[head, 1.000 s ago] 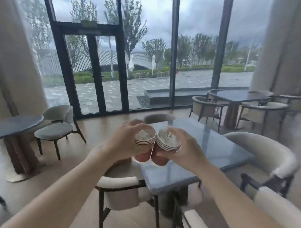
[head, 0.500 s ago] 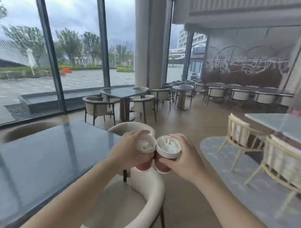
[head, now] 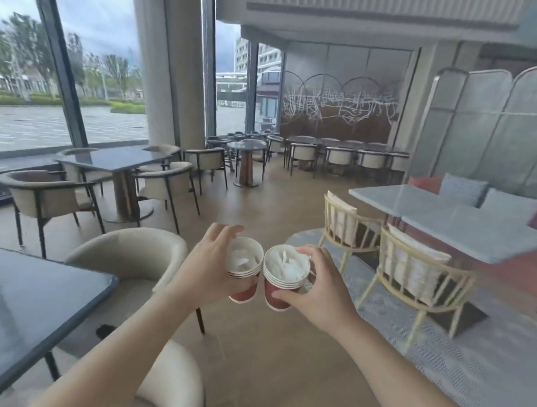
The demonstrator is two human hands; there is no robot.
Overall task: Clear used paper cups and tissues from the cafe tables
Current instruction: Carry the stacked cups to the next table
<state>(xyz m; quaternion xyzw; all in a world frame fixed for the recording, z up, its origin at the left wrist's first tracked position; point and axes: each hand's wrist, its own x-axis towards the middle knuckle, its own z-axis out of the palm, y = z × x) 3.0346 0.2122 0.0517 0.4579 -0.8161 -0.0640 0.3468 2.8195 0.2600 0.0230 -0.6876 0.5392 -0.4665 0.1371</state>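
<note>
The person is holding 2 stacks of red paper cups out in front, above the wooden floor (head: pixel 266 355), between a dark table (head: pixel 36 302) at the left and a pale table (head: pixel 444 221) at the right. The left hand (head: pixel 207 274) is wrapping its fingers (head: pixel 222 232) around the left stack (head: pixel 243 272), with the fingertips curling over the far rim and the thumb hidden behind the cups. The right hand (head: pixel 320 289) is gripping the right stack (head: pixel 283 279), its thumb pressing the red side low down and its fingers closing around the rim on the right. The 2 stacks are touching at their rims and both are standing nearly upright. White crumpled tissue (head: pixel 286 265) is filling the top cup of the right stack, and more tissue is lying deeper in the left stack. How many cups each stack has is hard to tell, though several rims are showing. A cream armchair (head: pixel 126 257) is sitting just below the left forearm, and 2 pale slatted chairs (head: pixel 416 277) are standing beside the pale table.
</note>
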